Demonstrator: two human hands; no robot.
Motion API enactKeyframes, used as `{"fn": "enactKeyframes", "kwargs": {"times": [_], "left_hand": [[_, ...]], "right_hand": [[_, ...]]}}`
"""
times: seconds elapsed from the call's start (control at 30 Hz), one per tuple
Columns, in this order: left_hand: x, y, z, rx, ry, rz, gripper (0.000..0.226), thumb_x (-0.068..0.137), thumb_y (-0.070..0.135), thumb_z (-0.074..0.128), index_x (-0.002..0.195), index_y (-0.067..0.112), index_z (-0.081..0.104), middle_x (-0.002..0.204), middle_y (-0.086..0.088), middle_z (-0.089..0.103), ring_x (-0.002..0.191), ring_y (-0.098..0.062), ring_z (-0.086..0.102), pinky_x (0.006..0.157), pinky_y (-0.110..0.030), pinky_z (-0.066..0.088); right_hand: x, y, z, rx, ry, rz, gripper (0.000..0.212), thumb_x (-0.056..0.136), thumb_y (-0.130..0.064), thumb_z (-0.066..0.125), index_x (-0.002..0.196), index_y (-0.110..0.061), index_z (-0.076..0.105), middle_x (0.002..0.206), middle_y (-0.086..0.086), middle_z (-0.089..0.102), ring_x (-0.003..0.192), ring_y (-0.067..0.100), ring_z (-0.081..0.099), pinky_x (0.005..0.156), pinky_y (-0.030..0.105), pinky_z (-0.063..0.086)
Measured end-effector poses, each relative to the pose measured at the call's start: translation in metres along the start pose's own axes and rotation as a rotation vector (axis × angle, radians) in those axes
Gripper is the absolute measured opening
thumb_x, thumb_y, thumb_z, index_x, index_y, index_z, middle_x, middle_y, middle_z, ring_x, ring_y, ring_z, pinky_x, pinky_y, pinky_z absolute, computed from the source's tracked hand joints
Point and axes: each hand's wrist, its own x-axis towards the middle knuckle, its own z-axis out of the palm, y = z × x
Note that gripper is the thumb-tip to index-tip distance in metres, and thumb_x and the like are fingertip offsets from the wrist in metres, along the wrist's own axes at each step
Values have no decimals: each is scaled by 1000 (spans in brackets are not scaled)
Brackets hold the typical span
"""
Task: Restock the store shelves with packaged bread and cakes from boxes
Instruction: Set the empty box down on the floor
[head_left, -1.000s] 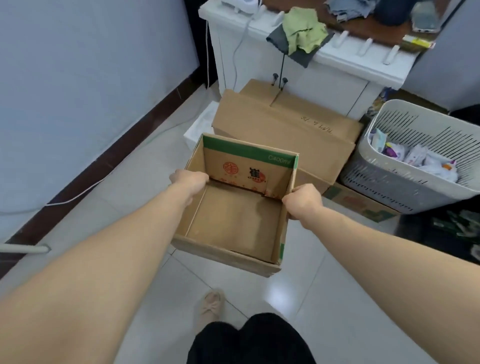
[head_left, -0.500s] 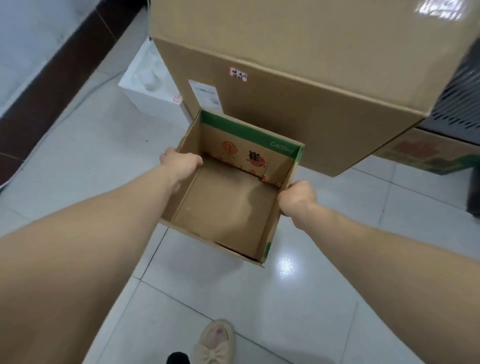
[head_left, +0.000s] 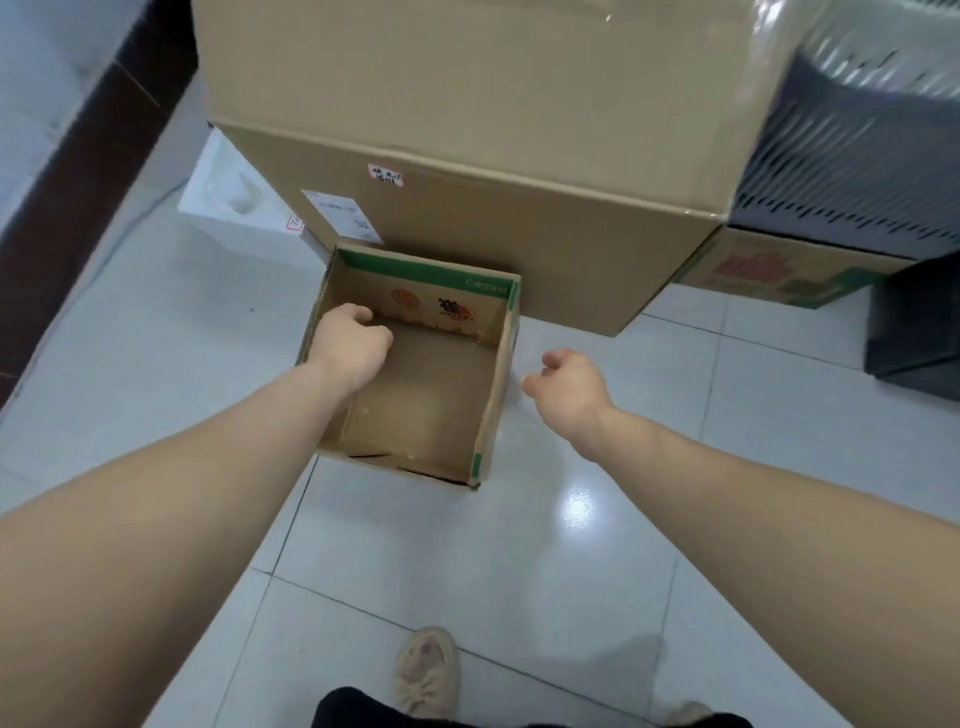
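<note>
Empty box (head_left: 421, 395) now down on floor; right hand (head_left: 569, 387) released, loosely curled; left hand (head_left: 353, 345) curled over its left wall. Needs next stock.

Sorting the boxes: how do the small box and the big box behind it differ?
The small box is open-topped, empty and green-trimmed; the big box is closed, plain brown, with paper labels. The small box is far lower than the big box. Both are cardboard on the tiled floor.
</note>
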Motion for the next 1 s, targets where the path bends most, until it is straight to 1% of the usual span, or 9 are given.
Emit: {"fn": "enactKeyframes", "kwargs": {"times": [0.13, 0.3, 0.37, 0.47, 0.57, 0.63, 0.77, 0.93, 1.0], "left_hand": [[-78, 88, -2, 67, -187, 134, 40, 93, 13, 54, 132, 7, 52, 135, -10, 52, 123, -23, 48, 96, -23, 33], [-189, 214, 18, 162, -385, 281, 31, 90, 14, 59, 119, 3, 62, 105, -9, 62, 89, -19, 57, 72, -22, 42], [-241, 266, 36, 200, -431, 350, 28, 91, 14, 58, 116, 5, 63, 99, -5, 58, 84, -15, 52, 62, -22, 39], [-324, 332, 74, 232, -520, 463, 26, 90, 14, 59, 115, 7, 64, 102, -6, 61, 85, -15, 51, 64, -19, 39], [-411, 381, 120, 303, -647, 599, 11, 91, 10, 56, 99, 10, 63, 94, -5, 56, 79, -15, 48, 52, -15, 38], [-474, 403, 153, 367, -767, 707, 10, 94, 7, 50, 98, 12, 58, 98, -4, 52, 89, -14, 46, 53, -10, 37], [-580, 410, 222, 449, -939, 758, 22, 95, 13, 53, 113, 6, 63, 99, 0, 54, 92, -16, 52, 73, -21, 36], [-685, 390, 312, 602, -1102, 795, 24, 91, 10, 55, 112, 3, 64, 100, -5, 56, 94, -18, 50, 79, -23, 36], [-723, 377, 352, 656, -1130, 814, 22, 90, 10, 55, 108, 6, 66, 98, -5, 56, 92, -17, 50, 74, -22, 36]], "right_hand": [[-64, -18, -74, 6, 10, -38, 58, 94, -23, 56, 145, -8, 34, 148, 9, 39, 135, 27, 40, 113, 38, 32], [-150, -12, -197, 59, 97, -86, 59, 93, -25, 58, 144, -9, 35, 148, 8, 40, 135, 25, 39, 110, 34, 33], [-187, 5, -252, 69, 138, -79, 59, 93, -27, 57, 144, -8, 35, 148, 8, 39, 135, 25, 39, 111, 33, 32], [-244, 44, -333, 100, 227, -38, 58, 94, -27, 56, 144, -6, 35, 148, 9, 40, 135, 24, 39, 111, 33, 32], [-302, 98, -408, 151, 345, 35, 57, 94, -27, 55, 144, -7, 36, 148, 7, 40, 135, 22, 39, 111, 31, 31], [-340, 141, -447, 216, 444, 98, 57, 94, -28, 56, 143, -6, 37, 147, 7, 41, 134, 22, 41, 109, 29, 31], [-412, 238, -497, 319, 633, 266, 54, 93, -29, 58, 139, -4, 43, 141, 13, 48, 129, 27, 46, 103, 29, 35], [-484, 369, -532, 491, 752, 435, 58, 94, -29, 57, 142, -3, 38, 146, 12, 43, 133, 28, 42, 108, 34, 35], [-503, 421, -542, 555, 815, 481, 59, 92, -31, 59, 140, -4, 41, 143, 12, 46, 129, 29, 46, 109, 36, 36]]}}
